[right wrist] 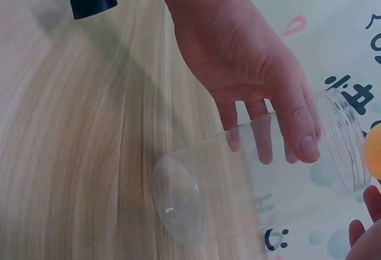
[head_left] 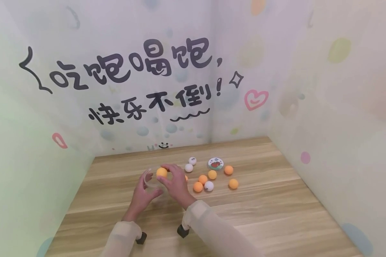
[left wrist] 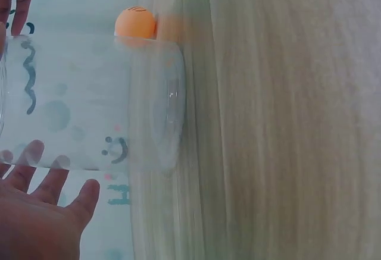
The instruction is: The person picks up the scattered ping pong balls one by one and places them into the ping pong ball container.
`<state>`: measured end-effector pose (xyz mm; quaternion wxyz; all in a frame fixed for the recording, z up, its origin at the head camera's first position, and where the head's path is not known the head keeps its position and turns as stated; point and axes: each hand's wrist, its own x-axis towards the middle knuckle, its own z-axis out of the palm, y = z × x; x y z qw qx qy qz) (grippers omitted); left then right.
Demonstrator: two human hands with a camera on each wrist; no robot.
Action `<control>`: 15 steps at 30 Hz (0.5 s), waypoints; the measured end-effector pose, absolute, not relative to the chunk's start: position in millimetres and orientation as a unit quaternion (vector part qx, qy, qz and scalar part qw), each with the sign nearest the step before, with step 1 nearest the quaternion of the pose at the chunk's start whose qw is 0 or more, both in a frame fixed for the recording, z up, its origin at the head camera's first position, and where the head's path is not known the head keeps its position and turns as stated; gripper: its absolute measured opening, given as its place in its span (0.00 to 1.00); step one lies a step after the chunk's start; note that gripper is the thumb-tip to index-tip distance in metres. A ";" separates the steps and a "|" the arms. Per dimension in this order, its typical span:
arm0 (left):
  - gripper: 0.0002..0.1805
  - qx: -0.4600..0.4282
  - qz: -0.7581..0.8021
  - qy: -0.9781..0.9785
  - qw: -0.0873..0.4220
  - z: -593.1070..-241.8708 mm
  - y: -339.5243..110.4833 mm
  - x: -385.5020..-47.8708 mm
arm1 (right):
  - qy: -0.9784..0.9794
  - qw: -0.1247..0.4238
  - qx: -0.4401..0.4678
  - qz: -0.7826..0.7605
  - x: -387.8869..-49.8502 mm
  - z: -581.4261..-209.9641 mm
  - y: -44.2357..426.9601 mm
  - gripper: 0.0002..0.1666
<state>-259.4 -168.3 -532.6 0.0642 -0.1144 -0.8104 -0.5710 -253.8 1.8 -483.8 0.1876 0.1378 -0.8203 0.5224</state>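
A clear, see-through jar (right wrist: pixel 205 200) with a ridged neck stands on the wooden table, partly covered by the hands in the head view. My left hand (head_left: pixel 143 196) holds its side, thumb on the near side and fingers behind the wall. Over the jar's mouth, my right hand (head_left: pixel 179 185) pinches an orange ping-pong ball (head_left: pixel 162 173) between thumb and fingers. In the left wrist view the jar (left wrist: pixel 77 105) looks see-through, with no ball visible inside, and another orange ball (left wrist: pixel 136 23) shows past its side.
Right of the hands lie several loose balls, among them an orange ball (head_left: pixel 197 186) touching a white ball (head_left: pixel 209 186). Two white balls, one here (head_left: pixel 188 167), sit farther back. A round printed lid (head_left: pixel 216 163) lies near them. Walls border the table (head_left: pixel 276 214) at back and sides.
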 end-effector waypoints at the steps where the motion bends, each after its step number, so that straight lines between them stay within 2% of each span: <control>1: 0.51 -0.112 -0.571 -0.811 0.064 -532.9 -167.6 -259.7 | -0.821 0.189 0.138 0.521 -253.8 -483.3 1.4 0.26; 10: 0.51 -0.121 -0.602 -0.789 0.036 -518.0 -159.4 -252.5 | -0.833 0.188 0.130 0.503 -256.1 -483.2 0.2 0.25; 15: 0.52 -0.105 -0.589 -0.801 0.036 -528.0 -161.3 -259.9 | -0.839 0.201 0.141 0.485 -257.0 -483.7 0.1 0.26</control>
